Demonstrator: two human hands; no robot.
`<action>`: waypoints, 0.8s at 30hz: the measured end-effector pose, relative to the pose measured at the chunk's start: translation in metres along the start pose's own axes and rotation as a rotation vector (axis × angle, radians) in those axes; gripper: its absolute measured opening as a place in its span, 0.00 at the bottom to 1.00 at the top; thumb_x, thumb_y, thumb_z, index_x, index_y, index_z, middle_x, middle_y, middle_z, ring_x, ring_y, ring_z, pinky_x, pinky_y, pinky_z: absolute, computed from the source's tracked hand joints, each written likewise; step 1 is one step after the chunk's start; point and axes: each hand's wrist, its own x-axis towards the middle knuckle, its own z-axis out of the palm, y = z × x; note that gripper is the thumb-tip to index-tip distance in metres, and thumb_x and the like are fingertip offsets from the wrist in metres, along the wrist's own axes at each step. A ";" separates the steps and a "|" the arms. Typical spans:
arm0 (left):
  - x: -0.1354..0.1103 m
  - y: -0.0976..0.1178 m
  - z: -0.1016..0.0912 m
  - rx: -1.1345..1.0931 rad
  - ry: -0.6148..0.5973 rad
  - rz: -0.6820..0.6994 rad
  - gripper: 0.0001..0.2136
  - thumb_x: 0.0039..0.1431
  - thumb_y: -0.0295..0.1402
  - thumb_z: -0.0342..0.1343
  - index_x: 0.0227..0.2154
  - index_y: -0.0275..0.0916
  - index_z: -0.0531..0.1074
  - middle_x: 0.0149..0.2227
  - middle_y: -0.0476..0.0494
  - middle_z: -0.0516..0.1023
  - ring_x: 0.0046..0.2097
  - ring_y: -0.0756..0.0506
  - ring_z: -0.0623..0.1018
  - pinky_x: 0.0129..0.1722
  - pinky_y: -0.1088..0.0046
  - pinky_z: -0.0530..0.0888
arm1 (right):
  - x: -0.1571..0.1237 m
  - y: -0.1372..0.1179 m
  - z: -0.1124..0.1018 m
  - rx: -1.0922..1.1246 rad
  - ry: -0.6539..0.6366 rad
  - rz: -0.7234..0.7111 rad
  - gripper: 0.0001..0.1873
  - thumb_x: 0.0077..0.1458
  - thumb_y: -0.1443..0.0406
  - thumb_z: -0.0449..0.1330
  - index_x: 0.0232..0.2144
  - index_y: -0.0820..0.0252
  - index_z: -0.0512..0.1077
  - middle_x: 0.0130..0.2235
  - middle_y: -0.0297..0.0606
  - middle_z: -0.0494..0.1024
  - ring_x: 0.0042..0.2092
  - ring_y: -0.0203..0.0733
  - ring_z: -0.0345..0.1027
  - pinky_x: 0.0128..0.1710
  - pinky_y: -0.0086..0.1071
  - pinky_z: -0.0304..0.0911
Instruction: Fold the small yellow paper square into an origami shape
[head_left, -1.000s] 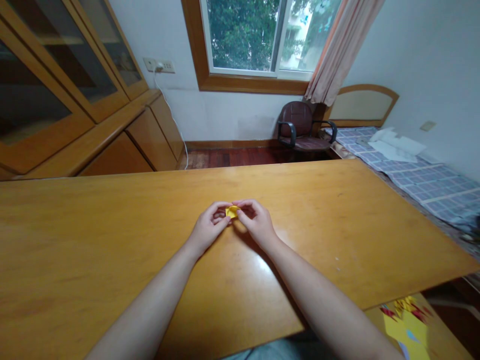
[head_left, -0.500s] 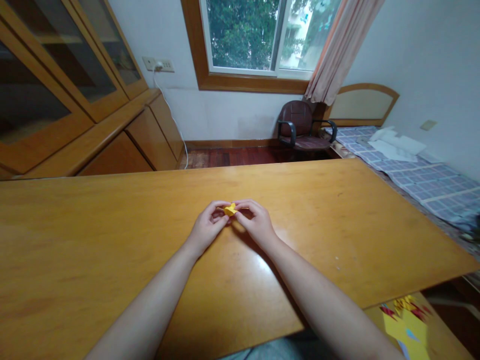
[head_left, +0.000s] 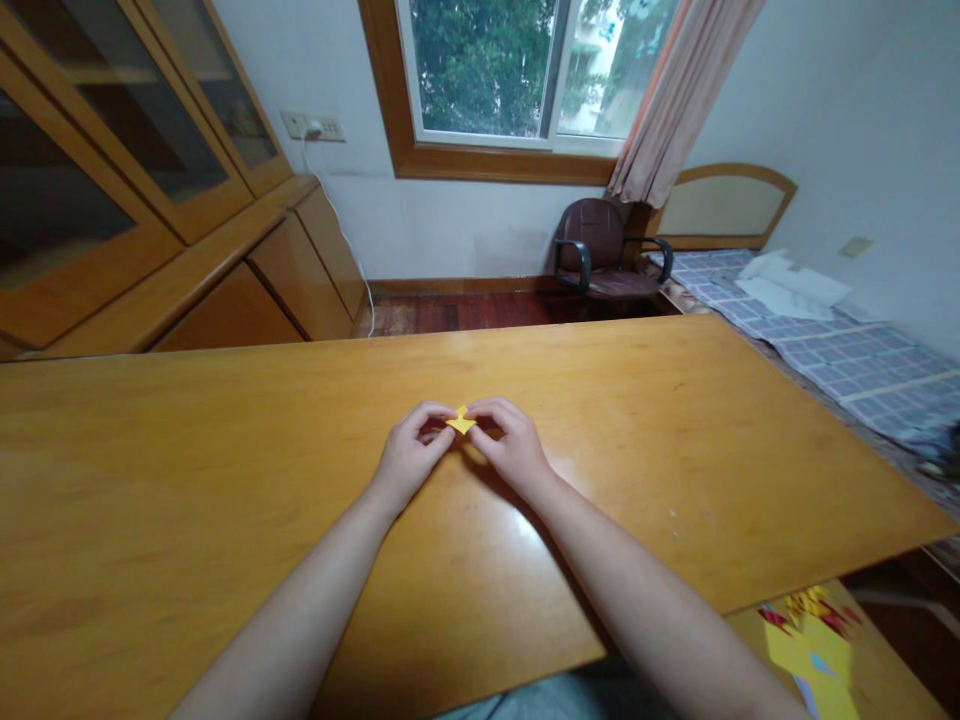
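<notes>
A small folded piece of yellow paper [head_left: 460,423] sits just above the middle of the wooden table [head_left: 225,470]. My left hand [head_left: 409,455] pinches its left side with curled fingers. My right hand [head_left: 510,445] pinches its right side the same way. Both hands rest low on the tabletop, fingertips nearly touching, and most of the paper is hidden between them.
A low stool or board with yellow and red paper pieces [head_left: 814,635] lies at the lower right, below the table edge. Wooden cabinets [head_left: 150,230] line the left wall. An armchair [head_left: 600,255] and a bed [head_left: 832,340] stand beyond the table under the window.
The yellow paper has been turned and pressed a little between my fingertips, now showing a flatter, pointed shape. Both hands stay in the same spot.
</notes>
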 end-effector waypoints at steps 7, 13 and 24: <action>0.001 -0.001 -0.001 0.015 0.001 0.038 0.04 0.53 0.30 0.59 0.33 0.39 0.74 0.37 0.45 0.76 0.42 0.46 0.77 0.43 0.71 0.74 | 0.000 -0.002 0.000 0.013 -0.002 0.014 0.07 0.54 0.71 0.60 0.34 0.57 0.75 0.37 0.38 0.78 0.40 0.41 0.72 0.42 0.35 0.69; 0.001 -0.001 -0.001 0.015 -0.009 0.047 0.03 0.53 0.31 0.59 0.32 0.39 0.74 0.36 0.45 0.76 0.41 0.46 0.76 0.43 0.71 0.74 | 0.000 -0.002 0.001 0.013 -0.014 0.030 0.04 0.55 0.69 0.60 0.34 0.57 0.75 0.36 0.38 0.77 0.39 0.40 0.71 0.40 0.34 0.68; 0.002 0.001 0.001 -0.041 0.008 -0.058 0.09 0.53 0.39 0.61 0.31 0.39 0.73 0.33 0.47 0.77 0.37 0.46 0.77 0.39 0.71 0.75 | -0.001 -0.002 0.000 0.122 -0.050 0.185 0.07 0.57 0.61 0.62 0.36 0.58 0.76 0.35 0.37 0.76 0.34 0.38 0.71 0.35 0.31 0.68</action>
